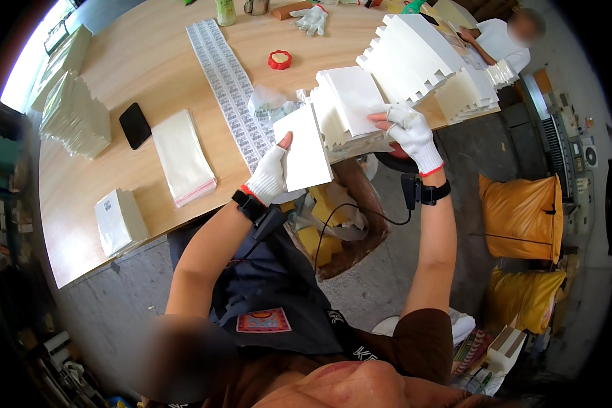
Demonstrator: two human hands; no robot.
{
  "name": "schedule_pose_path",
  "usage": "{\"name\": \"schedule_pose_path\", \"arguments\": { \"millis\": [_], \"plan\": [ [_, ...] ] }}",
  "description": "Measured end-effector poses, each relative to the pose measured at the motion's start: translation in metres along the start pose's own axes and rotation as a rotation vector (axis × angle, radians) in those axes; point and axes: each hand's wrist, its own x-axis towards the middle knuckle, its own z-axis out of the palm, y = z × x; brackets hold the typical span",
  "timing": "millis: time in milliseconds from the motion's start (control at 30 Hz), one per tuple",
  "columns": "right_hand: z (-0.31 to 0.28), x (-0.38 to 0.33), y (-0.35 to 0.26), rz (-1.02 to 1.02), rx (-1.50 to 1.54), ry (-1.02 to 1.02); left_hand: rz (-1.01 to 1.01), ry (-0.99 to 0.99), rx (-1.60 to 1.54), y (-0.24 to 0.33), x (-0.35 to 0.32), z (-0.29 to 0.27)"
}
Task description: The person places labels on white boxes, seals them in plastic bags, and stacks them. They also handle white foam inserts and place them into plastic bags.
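Note:
My left hand [268, 177], in a white knit glove with red trim, grips a flat white rectangular pad [304, 151] by its left edge, thumb on top. The pad is held tilted at the table's front edge. My right hand [412, 138], gloved alike with bare fingertips showing, lies with fingers stretched out at the right edge of a stack of white pads [350, 95]. Its fingertips touch or hover just over the top pad; I cannot tell which. Behind that stack rises a taller stack of white pads [408, 54] with notched, staggered edges.
Left on the wooden table [149, 54] are clear sleeves [182, 156], a black phone [135, 126], wrapped pads [119, 221] and tall stacks [75, 115]. Label sheets [221, 81] and a red dish [279, 60] lie centrally. A co-worker [503, 44] sits far right. Below stands an open bag [353, 231].

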Motion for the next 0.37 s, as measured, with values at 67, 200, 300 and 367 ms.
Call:
{"name": "schedule_pose_path", "arguments": {
  "millis": [67,200,300,367],
  "plan": [
    [-0.0016,0.0018,-0.0045,-0.085,-0.202,0.029,0.001,0.011,-0.025,-0.0003,-0.0004,-0.0001],
    [-0.0002,0.0005,-0.0083,-0.235,-0.352,0.086,-0.008,0.008,-0.086,0.0016,-0.0030,0.0013],
    [0.0024,-0.0026,-0.0089,-0.311,-0.570,0.099,-0.035,-0.037,-0.141,0.0026,-0.0058,0.0036],
    [0.0055,-0.0054,-0.0060,-0.388,-0.645,0.197,-0.034,-0.050,-0.143,0.0040,-0.0081,0.0029]
  ]
}}
